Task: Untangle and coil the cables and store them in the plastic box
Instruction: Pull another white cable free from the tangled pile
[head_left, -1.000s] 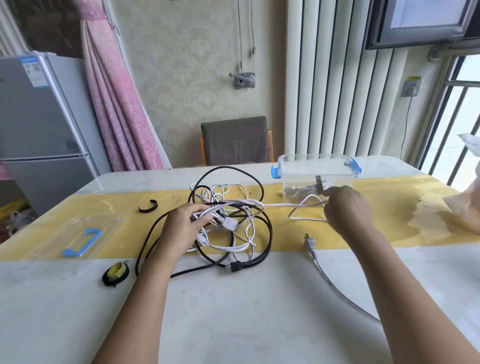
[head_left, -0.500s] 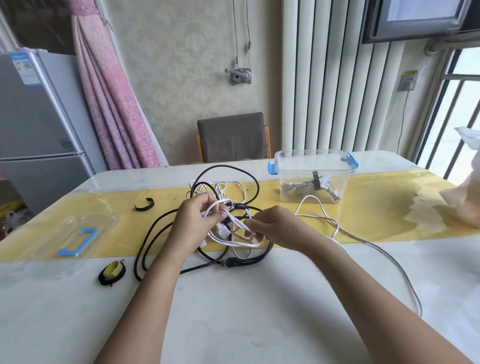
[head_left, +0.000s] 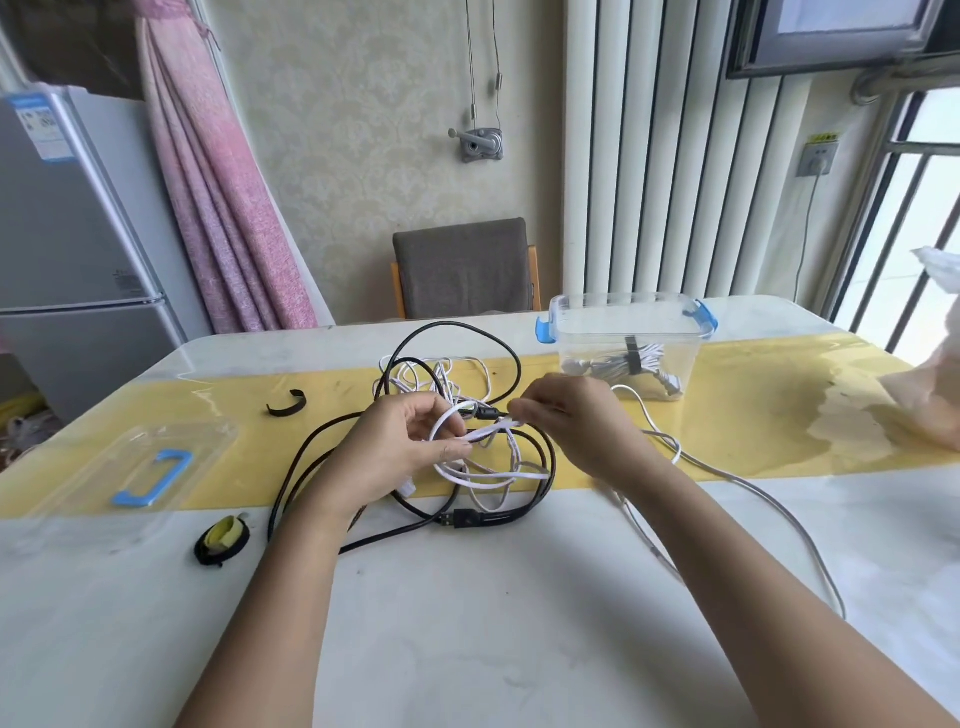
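1. Tangle of cables sits mid-table (head_left: 467, 649), on the yellow strip, directly in front of the person. The plastic box (head_left: 693, 364) stands beyond it and to the right, open, with one tied white bundle (head_left: 613, 364) already inside.
2. Left hand (head_left: 400, 457): fingers curled round a loop of the white cable (head_left: 493, 427), holding it just off the table.
3. Right hand (head_left: 582, 421): thumb and fingertips pinching the same white cable where it leaves the knot.
4. Key relation: the short taut stretch between the hands runs left to right, rising slightly toward the right hand. The hands are near each other, with the knot under and between them.
5. The black cable (head_left: 548, 462) rings the white one in wide loops lying flat. Its USB plug (head_left: 465, 518) lies on the near side, long axis left-right. I cannot tell which way it points.
6. Judgement: the free run lies to the right, where another white lead (head_left: 727, 474) trails off toward the near edge. The right hand is nearer the box, so drawing rightward suits, with the left anchoring the loops.
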